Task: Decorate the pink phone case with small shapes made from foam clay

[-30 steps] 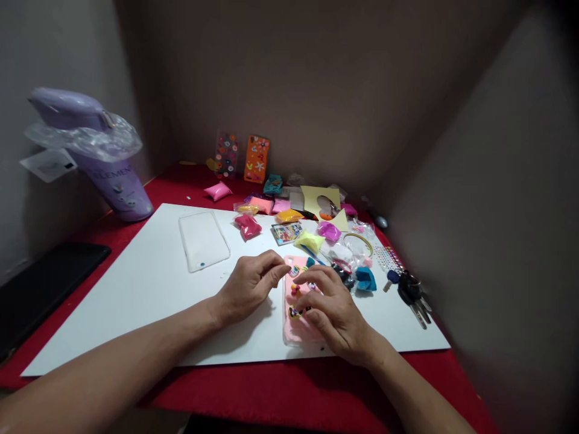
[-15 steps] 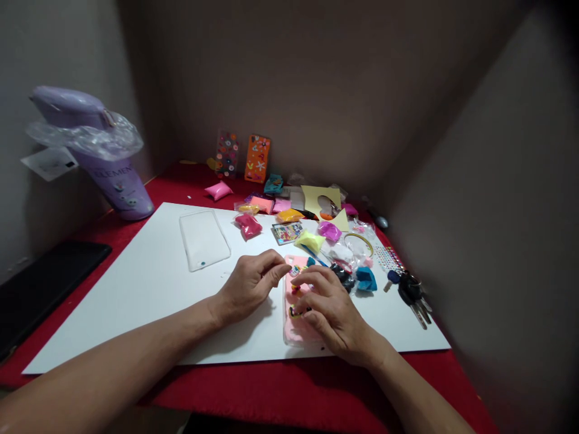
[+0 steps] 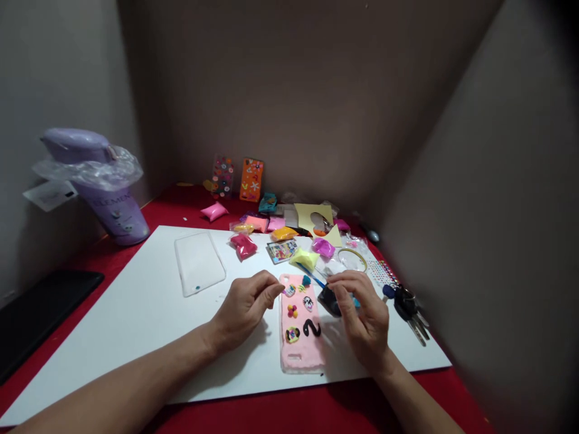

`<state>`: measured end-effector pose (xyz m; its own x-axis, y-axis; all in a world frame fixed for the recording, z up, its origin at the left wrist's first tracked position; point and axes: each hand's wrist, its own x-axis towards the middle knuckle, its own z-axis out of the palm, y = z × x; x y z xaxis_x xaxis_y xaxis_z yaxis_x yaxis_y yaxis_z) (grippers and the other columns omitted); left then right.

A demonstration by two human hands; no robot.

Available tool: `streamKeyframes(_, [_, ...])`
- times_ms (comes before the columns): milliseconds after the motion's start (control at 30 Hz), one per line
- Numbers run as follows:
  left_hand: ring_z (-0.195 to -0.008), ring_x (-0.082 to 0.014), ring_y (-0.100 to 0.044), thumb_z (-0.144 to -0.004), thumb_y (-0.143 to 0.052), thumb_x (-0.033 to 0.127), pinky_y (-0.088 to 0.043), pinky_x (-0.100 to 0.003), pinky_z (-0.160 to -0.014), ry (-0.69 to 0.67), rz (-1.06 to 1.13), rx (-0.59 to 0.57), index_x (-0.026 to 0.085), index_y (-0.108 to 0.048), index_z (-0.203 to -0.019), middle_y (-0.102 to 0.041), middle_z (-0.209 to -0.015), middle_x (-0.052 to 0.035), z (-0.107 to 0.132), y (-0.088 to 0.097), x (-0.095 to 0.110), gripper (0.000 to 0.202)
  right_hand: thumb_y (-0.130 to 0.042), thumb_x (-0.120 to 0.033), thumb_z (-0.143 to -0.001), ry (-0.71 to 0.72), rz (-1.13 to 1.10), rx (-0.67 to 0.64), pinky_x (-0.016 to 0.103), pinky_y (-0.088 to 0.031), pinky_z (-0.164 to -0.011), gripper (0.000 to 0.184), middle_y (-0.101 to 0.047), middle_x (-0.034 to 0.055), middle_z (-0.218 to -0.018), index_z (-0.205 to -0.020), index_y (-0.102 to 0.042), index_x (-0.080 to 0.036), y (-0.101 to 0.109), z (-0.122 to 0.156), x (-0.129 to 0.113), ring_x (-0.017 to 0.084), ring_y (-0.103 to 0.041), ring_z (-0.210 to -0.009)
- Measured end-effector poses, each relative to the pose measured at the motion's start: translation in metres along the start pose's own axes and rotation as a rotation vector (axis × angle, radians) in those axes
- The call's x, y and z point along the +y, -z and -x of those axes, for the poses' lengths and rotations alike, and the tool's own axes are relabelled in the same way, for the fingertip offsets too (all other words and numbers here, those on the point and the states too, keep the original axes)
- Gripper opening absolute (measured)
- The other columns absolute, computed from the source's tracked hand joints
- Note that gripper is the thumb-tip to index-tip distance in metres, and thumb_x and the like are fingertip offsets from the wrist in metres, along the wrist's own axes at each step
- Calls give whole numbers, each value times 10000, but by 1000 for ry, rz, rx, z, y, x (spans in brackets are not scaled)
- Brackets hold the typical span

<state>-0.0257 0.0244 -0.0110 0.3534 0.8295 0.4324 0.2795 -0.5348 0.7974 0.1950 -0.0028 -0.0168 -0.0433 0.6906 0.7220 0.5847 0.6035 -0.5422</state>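
A pink phone case [image 3: 299, 334] lies on the white board [image 3: 136, 313], decorated with small clay shapes and a black squiggle. My left hand [image 3: 246, 307] rests at the case's left edge, fingertips pinched together near its top left corner. Just right of the case, my right hand [image 3: 364, 316] has its fingers closed on a small bag of black clay [image 3: 329, 299]. A blue clay bag sits behind that hand, mostly hidden.
A clear phone case [image 3: 199, 270] lies on the board to the left. Several coloured clay bags [image 3: 242, 246], stickers and yellow paper crowd the back right. Keys [image 3: 407, 307] lie at the right edge. A purple bottle [image 3: 106, 193] stands far left; two decorated cases [image 3: 251, 179] lean on the wall.
My right hand has lifted off the pink case and moved right onto the black clay bag, uncovering the case's decorations. The camera has tilted upward slightly. My left hand stays put.
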Motion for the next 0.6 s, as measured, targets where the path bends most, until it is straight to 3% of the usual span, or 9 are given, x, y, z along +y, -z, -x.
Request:
streamKeyframes(100, [-497, -83, -495, -891, -483, 241, -407, -206, -502, 43, 22, 41, 160, -553, -743, -541, -577, 29, -1, 0, 1, 183, -526, -201, -872, -69, 78, -32, 358, -448, -774, 70, -614, 47, -864, -857, -595, -204, 3, -10, 7, 196, -563, -860])
streamKeyframes(300, [-474, -80, -463, -899, -456, 268, -387, -207, -462, 116, 38, 98, 172, -525, -788, -536, -594, 30, -2, 0, -2, 162, -511, -192, -860, -196, 291, -287, 273, -429, -629, 111, -638, 17, -785, -831, -617, -205, 15, -33, 18, 153, -575, -717])
streamKeyframes(500, [-498, -89, -476, -914, -436, 333, -382, -208, -468, 108, 27, 55, 171, -518, -748, -539, -576, 25, 0, 1, -1, 246, -535, -86, -809, -73, 430, -534, 260, -389, -637, 164, -630, 0, -730, -759, -629, -210, 17, -37, 18, 147, -544, -735])
streamKeyframes(600, [-522, -95, -491, -915, -441, 340, -384, -204, -472, 102, 28, 44, 172, -514, -736, -539, -579, 22, 0, 1, -1, 256, -555, -53, -786, 11, 578, -589, 274, -375, -660, 189, -629, 15, -722, -701, -639, -200, 19, -33, 24, 159, -523, -760])
